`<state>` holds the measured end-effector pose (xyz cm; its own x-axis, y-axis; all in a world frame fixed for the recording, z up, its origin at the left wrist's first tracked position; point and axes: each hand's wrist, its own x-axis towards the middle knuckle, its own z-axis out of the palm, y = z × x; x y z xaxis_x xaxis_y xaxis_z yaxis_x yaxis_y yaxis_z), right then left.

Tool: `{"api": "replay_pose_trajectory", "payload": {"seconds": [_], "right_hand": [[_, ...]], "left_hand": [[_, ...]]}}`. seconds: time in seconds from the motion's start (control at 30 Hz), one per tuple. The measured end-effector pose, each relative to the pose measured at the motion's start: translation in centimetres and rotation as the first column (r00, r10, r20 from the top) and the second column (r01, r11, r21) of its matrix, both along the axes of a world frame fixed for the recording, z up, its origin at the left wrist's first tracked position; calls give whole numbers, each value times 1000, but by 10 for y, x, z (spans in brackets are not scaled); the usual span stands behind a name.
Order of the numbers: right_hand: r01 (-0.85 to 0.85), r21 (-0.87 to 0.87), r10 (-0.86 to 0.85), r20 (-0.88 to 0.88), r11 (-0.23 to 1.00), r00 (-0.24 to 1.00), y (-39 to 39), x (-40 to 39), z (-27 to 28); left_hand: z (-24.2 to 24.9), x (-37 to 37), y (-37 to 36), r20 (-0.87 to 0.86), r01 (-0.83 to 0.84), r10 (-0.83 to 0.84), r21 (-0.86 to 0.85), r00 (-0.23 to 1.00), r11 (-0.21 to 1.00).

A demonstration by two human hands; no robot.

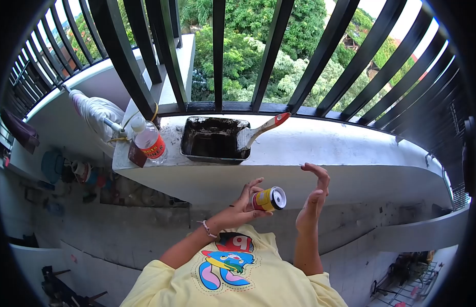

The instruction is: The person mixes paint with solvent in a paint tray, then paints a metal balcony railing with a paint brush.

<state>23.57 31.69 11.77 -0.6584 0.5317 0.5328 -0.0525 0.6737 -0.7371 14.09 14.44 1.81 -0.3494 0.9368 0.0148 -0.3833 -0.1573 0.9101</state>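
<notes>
My left hand [244, 203] is wrapped round a small paint can [266, 199] with a yellow label and a pale lid, tilted over to the right. My right hand [314, 197] is raised to the right of the can, fingers apart and curved, holding nothing. Beyond both hands, a black paint tray [212, 140] stained dark inside sits on the white ledge. A paintbrush [263, 130] with a red-tipped handle rests across the tray's right side, its bristles over the tray.
On the ledge [330, 140], left of the tray, stands a clear thinner bottle [148, 140] with a red label, beside a brown piece [137, 154]. Black railing bars [219, 61] rise behind. A white mop head [97, 112] hangs at the left.
</notes>
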Motion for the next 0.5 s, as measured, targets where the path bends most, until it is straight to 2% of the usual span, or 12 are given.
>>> {"api": "replay_pose_trajectory", "payload": {"seconds": [0.07, 0.1, 0.13, 0.17, 0.23, 0.27, 0.3, 0.33, 0.37, 0.4, 0.47, 0.5], "right_hand": [[-54, -265, -1, -202, 963, 979, 7, 7, -5], [-48, -262, -7, -205, 964, 979, 9, 12, -4], [-6, -346, -79, -233, 938, 969, 10, 17, -4], [32, -429, -155, -255, 903, 954, 11, 21, -4], [38, -457, -187, -284, 888, 940, 18, 30, -4], [34, -489, -208, -307, 872, 929, 20, 34, -3], [45, -486, -221, -310, 873, 925, 22, 38, -1], [-27, -593, -220, -341, 805, 914, 23, 40, 3], [-103, -684, -225, -373, 722, 900, 24, 42, 6], [-90, -682, -240, -374, 726, 896, 24, 45, 7], [-231, -767, -197, -421, 599, 885, 26, 50, 10], [-225, -764, -209, -425, 605, 881, 27, 52, 9]], "left_hand": [[12, -3, 8, 33, -8, 8, -5, 999, 1000], [17, -5, 14, -64, -43, 41, -26, 997, 999], [24, -6, 21, -160, -78, 70, -43, 985, 996], [31, -7, 28, -165, -66, 59, -39, 985, 997], [55, -10, 45, -48, -76, 78, 30, 996, 997], [58, -12, 55, -50, -62, 64, 35, 997, 997], [61, -15, 65, -389, -198, 205, 59, 898, 978], [70, -18, 74, -671, -312, 317, 134, 670, 941], [79, -18, 81, -454, -288, 263, 13, 851, 957], [79, -21, 91, -454, -270, 248, 16, 856, 963], [70, -30, 113, -733, -386, 369, 156, 572, 909], [64, -34, 123, -791, -438, 402, 191, 461, 878]]}}
